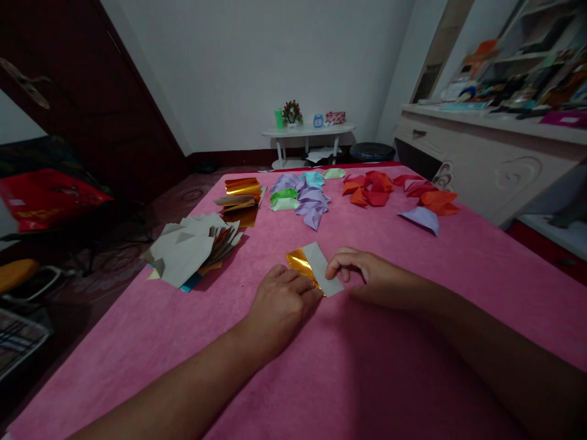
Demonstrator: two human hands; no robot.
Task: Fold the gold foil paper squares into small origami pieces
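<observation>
A sheet of gold foil paper [300,261] lies on the pink-covered table in front of me, with a strip showing its pale grey back [322,269]. My left hand [284,299] presses down on the gold side, its fingers bent and close together, the thumb hidden. At the grey strip's right edge is my right hand [367,273], fingers curved and thumb held apart; a fingertip reaches the paper's edge. Farther left sits a loose stack of grey-backed paper sheets [188,244]. Behind it is a pile of gold foil sheets [242,194].
Folded purple paper pieces [313,201], green ones [284,200] and red-orange ones [369,186] lie toward the table's far end. A single lilac folded piece [420,219] is at right. Beyond are a small white table [309,130] and a cluttered cabinet [486,131].
</observation>
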